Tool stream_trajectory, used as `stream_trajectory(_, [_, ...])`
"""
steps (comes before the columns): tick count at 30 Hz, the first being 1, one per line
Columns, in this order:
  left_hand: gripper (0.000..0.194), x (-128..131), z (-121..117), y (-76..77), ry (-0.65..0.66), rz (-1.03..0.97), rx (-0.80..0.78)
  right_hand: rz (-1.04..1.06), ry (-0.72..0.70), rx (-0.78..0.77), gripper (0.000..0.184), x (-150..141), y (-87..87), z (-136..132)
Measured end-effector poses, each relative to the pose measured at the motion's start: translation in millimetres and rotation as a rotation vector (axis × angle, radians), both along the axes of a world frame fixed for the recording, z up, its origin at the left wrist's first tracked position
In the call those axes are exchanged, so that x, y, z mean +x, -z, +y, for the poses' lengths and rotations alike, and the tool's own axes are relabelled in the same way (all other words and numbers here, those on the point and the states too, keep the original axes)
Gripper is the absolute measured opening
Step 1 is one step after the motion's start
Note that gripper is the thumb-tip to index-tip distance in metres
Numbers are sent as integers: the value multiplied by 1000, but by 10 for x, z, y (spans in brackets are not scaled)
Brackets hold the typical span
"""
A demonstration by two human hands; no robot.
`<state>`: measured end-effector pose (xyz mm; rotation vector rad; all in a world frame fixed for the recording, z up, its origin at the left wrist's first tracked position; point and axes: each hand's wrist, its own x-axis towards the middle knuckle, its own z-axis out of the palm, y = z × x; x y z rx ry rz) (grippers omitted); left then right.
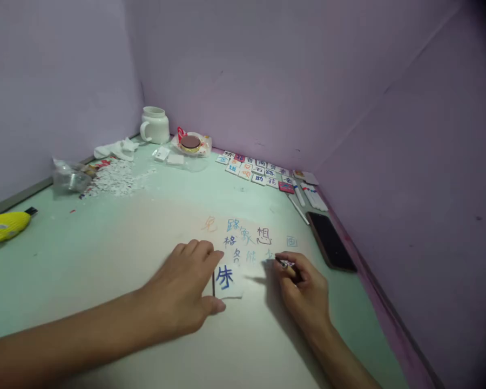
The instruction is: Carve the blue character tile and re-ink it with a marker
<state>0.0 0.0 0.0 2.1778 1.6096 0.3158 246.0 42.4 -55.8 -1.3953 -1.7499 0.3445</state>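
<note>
A small white paper card (235, 286) with a blue handwritten character lies on the table in front of me. My left hand (188, 283) rests at its left side, thumb and forefinger spread apart around the card's near and far edges. Whether those fingertips press on the card, I cannot tell. Right of the card, my right hand (303, 289) is closed around a pen (287, 268), its tip pointing left and up. Most of the pen's barrel is hidden by the fingers. Just beyond both hands, coloured handwritten characters (245, 236) cover part of the pale writing surface.
Rows of small character cards (259, 179) lie near the back wall. White markers (314, 195) and a dark phone (331, 240) are on the right. At the back left are a white mug (154, 125), paper scraps (117, 177) and a yellow object (6, 226).
</note>
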Motion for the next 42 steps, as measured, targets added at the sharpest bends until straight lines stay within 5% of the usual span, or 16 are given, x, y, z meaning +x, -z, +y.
stream_trajectory(12, [38, 40, -22, 311, 49, -176, 193, 81, -129, -120, 23, -52, -109, -48])
stream_trajectory(31, [37, 38, -27, 363, 37, -180, 260, -386, -295, 203, 14, -111, -179, -489])
stream_trajectory(42, [37, 34, -31, 353, 41, -163, 265, -363, -249, 152, 16, -72, -175, -619])
